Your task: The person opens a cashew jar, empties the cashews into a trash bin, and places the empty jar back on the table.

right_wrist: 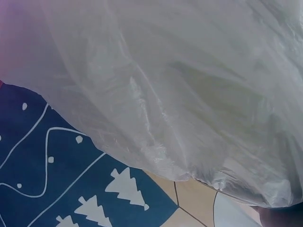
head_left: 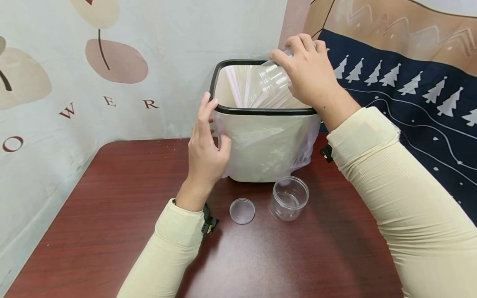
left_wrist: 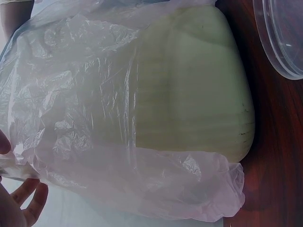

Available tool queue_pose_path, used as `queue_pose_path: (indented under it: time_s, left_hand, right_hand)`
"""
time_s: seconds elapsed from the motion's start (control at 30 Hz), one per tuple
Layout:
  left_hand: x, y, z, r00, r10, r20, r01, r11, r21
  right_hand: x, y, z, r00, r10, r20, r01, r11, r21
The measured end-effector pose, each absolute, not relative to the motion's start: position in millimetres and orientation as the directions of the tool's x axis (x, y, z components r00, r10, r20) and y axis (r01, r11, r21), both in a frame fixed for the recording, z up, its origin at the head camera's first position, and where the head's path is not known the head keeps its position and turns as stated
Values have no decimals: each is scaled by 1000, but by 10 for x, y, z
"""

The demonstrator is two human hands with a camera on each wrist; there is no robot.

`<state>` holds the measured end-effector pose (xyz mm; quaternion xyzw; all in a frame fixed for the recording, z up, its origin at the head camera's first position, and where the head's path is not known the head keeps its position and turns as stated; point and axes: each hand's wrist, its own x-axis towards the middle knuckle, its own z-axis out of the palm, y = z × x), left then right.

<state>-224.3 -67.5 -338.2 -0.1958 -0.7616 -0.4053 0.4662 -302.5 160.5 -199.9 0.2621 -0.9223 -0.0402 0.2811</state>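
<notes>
A pale trash bin (head_left: 261,145) with a black rim stands on the table, lined with a thin translucent pinkish bag (left_wrist: 71,94). My left hand (head_left: 208,145) touches the bin's left side, its fingers reaching up to the rim and its thumb at the front corner. Over the bin's right part, my right hand (head_left: 311,70) grips a clear plastic container (head_left: 273,78) from above, tilted into the mouth. In front of the bin are an uncovered clear plastic jar (head_left: 289,198) and a round clear lid (head_left: 242,211). The right wrist view shows mostly the bag (right_wrist: 189,94); no fingers are discernible there.
The dark red wooden table (head_left: 123,198) spreads around the bin. A pale printed cloth (head_left: 179,49) hangs behind, and a navy cloth with white trees (head_left: 410,116) hangs at the right.
</notes>
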Motion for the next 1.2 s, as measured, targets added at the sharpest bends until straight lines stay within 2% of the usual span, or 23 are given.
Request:
queue_pose_path:
  time_s: [0.33, 0.63, 0.9, 1.0, 1.13, 1.2]
  left_hand:
    - [-2249, -668, -3383, -476, -76, 876, 680, 600, 421]
    - [-2213, -652, -3388, -441, -44, 897, 675, 642, 364]
    - [-2226, -646, -3405, -442, -44, 896, 672, 646, 363]
    - [-2224, -645, -3413, -448, -43, 893, 669, 646, 367]
    - [-2226, -634, -3416, -448, -46, 893, 670, 643, 370]
    - [-2230, -631, -3417, -445, -49, 894, 673, 640, 370]
  right_hand:
    - [-3026, 1622, -1970, -747, -456, 484, -458, 881, 123]
    - [-3015, 1662, -1978, -756, -414, 507, -466, 885, 28]
    - [-3017, 1663, -1965, -796, -290, 532, -412, 903, -124]
    - [-3024, 1682, -1975, -758, -261, 598, -424, 894, -147]
    - [-3033, 1720, -1977, -663, -273, 697, -471, 876, -105]
    - [-3028, 1738, -1967, -641, -279, 715, -482, 871, -93]
